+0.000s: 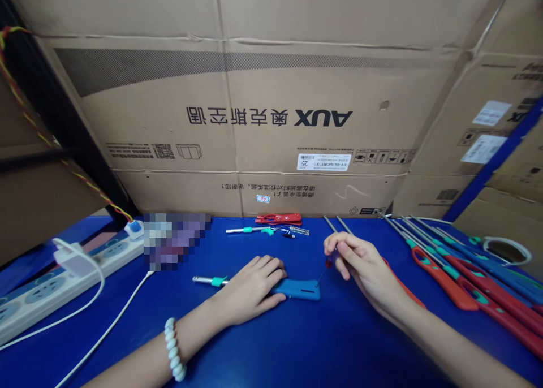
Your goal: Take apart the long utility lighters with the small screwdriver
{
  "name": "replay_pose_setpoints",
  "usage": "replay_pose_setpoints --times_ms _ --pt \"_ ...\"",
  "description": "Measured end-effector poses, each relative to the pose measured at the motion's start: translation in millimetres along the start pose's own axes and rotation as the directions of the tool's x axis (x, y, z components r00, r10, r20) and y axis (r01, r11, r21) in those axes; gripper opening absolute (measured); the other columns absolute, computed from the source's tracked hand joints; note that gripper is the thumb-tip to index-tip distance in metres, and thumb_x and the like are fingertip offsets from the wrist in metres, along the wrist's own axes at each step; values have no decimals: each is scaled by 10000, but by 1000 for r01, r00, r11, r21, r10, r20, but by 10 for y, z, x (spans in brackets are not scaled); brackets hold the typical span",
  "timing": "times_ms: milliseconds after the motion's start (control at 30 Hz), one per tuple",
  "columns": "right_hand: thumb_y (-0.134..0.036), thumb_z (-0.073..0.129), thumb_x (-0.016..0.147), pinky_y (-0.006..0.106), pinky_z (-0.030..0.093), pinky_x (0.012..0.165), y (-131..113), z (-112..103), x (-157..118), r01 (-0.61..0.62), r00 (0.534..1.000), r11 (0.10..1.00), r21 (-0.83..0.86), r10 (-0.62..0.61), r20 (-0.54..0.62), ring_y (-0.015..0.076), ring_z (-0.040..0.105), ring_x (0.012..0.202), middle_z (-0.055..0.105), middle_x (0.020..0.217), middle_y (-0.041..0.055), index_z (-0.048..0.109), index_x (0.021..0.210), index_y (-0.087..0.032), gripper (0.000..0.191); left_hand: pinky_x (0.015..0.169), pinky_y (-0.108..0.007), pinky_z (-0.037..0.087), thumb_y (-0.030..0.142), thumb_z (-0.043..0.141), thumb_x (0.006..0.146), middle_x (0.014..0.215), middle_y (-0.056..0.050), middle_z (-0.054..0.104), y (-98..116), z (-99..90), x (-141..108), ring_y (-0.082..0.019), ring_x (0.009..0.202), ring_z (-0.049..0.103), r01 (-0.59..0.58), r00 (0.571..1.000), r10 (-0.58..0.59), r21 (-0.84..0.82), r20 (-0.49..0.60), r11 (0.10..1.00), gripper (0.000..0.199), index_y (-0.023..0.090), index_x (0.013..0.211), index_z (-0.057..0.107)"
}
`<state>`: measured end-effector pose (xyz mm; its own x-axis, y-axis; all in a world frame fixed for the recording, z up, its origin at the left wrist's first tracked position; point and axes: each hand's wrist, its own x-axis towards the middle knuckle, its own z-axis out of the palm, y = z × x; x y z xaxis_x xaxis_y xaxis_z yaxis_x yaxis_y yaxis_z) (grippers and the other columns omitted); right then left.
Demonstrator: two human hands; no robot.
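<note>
A blue lighter-like handle with a silver tube and teal band lies flat on the blue table. Over its left part rests my left hand, fingers wrapped round it and holding it down. My right hand pinches a small screwdriver with a dark purple and red handle. The thin shaft slants down to the left, its tip at the right end of the blue handle. Behind lie an open red casing and a metal tube with teal parts and wires.
Several red and blue long-tubed lighters lie at the right beside a tape roll. A white power strip with cables runs along the left. Cardboard stands upright behind the table.
</note>
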<state>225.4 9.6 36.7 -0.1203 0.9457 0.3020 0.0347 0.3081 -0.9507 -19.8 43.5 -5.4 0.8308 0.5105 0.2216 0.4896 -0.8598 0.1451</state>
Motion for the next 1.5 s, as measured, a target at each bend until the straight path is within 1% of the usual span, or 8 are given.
replay_pose_setpoints --times_ms 167,433,600,767,967,1200,1400,1500 --pt "-445 539 907 256 332 524 -4 33 -4 -20 999 997 70 22 -27 67 362 474 554 781 -5 623 798 -194 287 889 -374 415 367 471 959 1152 -83 545 4 -8 2 -248 1029 512 0 1000 0 1 -8 1000 255 196 1141 523" --pt "-387 698 797 224 298 460 8 58 3 -71 995 973 220 85 -56 50 359 439 601 746 -16 515 807 -203 260 890 -373 413 364 471 959 1155 -86 544 6 -20 12 -247 1028 510 1 1000 -1 1 2 1000 254 193 1141 521" --pt "-380 712 777 229 282 446 -21 48 12 -62 996 981 184 74 -56 51 360 431 627 757 7 541 761 -184 260 886 -375 414 356 488 952 1159 -84 541 5 -12 11 -249 1032 507 3 1000 -3 -5 7 1000 253 189 1139 523" --pt "-391 692 795 241 268 436 -25 27 16 -33 996 988 151 44 -73 32 342 401 634 898 34 617 796 -181 223 873 -369 420 364 473 957 1141 -80 548 2 -4 2 -244 1021 513 -7 1000 7 -10 -22 1000 253 194 1136 528" --pt "-424 610 868 261 362 528 9 27 10 -74 997 988 139 74 7 60 407 445 616 803 9 645 877 -205 222 869 -365 424 373 461 961 1130 -85 555 2 -14 1 -243 1015 521 -13 999 13 -8 -37 1000 255 194 1127 535" --pt "-469 519 913 249 320 500 -6 47 -20 -113 992 957 268 96 76 85 340 493 564 756 16 607 903 -191 291 889 -373 417 370 466 960 1154 -86 546 1 -8 7 -247 1034 511 -4 1000 4 -4 -15 1000 262 195 1146 527" --pt "-421 666 831 227 221 452 2 38 -16 -119 986 954 274 81 147 69 284 463 561 704 -29 455 831 -225 289 867 -365 427 374 457 961 1136 -89 555 4 -7 3 -242 1015 522 -10 999 9 -11 -36 1000 257 194 1127 537" --pt "-409 683 820 225 209 438 24 27 -15 -109 985 958 266 69 155 55 286 448 590 753 -14 460 813 -218 294 882 -374 420 370 463 960 1140 -86 552 0 0 -2 -246 1024 514 -5 1000 5 -8 -25 1000 257 194 1134 530"
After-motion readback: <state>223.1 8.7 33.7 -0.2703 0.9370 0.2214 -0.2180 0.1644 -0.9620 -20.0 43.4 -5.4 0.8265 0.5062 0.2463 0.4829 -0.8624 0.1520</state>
